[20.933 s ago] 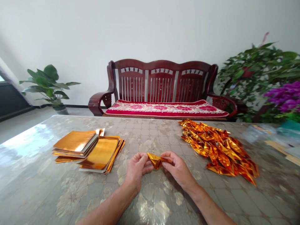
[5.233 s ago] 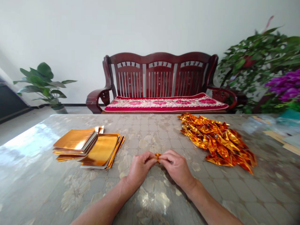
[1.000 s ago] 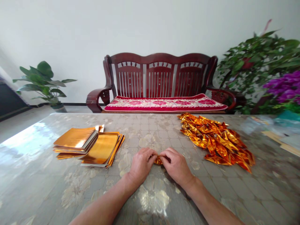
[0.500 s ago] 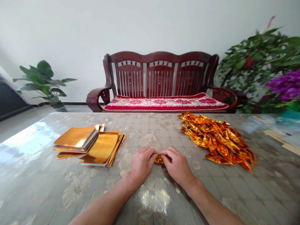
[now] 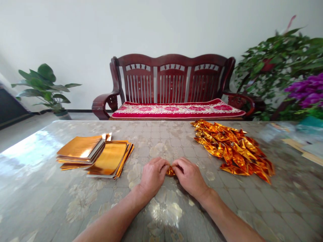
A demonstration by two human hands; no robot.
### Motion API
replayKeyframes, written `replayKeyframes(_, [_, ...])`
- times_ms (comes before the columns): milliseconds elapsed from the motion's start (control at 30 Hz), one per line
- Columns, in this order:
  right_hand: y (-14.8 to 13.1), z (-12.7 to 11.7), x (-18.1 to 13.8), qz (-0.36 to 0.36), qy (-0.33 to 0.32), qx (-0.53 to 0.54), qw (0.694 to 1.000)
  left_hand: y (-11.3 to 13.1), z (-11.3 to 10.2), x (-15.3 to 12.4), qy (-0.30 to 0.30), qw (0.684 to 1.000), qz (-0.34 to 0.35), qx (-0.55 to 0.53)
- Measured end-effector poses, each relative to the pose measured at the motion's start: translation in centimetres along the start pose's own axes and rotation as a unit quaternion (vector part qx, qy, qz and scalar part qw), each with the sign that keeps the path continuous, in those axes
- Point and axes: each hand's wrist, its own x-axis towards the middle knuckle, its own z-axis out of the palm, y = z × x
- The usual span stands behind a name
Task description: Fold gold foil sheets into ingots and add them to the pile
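Between my two hands, just over the table, is a small folded piece of gold foil paper (image 5: 171, 171). My left hand (image 5: 154, 173) pinches its left end between thumb and fingers. On the other end, my right hand (image 5: 188, 174) is closed in the same kind of pinch. My fingers hide most of the piece. To the left lie stacks of flat gold foil sheets (image 5: 111, 158), some with pale undersides. A heap of folded gold foil pieces (image 5: 232, 148), pointed at their ends, rests on the right side of the table.
The table (image 5: 161, 218) has a glossy, flower-patterned cover. Clear plastic bags (image 5: 280, 131) and flat card strips (image 5: 313, 157) lie at its right end. Beyond it stands a dark red wooden bench (image 5: 173, 80). Potted plants (image 5: 46, 89) are at the left and right.
Both hands keep their pinch on the foil piece and have hardly moved. The whole view has shifted very slightly.
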Motion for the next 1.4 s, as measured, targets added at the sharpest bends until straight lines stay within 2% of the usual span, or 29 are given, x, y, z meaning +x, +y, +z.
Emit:
replayKeyframes(333, [-0.3,0.1,0.0,-0.015,0.010,-0.021,1.000,0.3,0.0,-0.2,0.013,1.000,-0.001,-0.010])
replayKeyframes(667, [-0.7,0.4,0.0,0.005,0.045,-0.028,0.999,0.1,0.0,-0.2,0.010,1.000,0.002,-0.007])
replayKeyframes(933, [-0.9,0.3,-0.3,0.000,0.044,-0.055,0.998,0.4,-0.2,-0.5,-0.009,0.995,0.064,0.070])
replayKeyframes(1100, [-1.1,0.5,-0.4,-0.007,0.052,-0.078,0.996,0.6,0.0,-0.9,-0.014,0.992,0.075,0.102])
replayKeyframes(1267, [-1.5,0.7,0.2,0.016,0.052,-0.076,0.996,0.3,0.2,-0.6,-0.002,0.998,0.037,0.052])
replayKeyframes(1400, [-0.9,-0.5,0.8,0.027,-0.002,-0.010,1.000,-0.2,0.0,0.3,0.014,0.999,-0.035,-0.035])
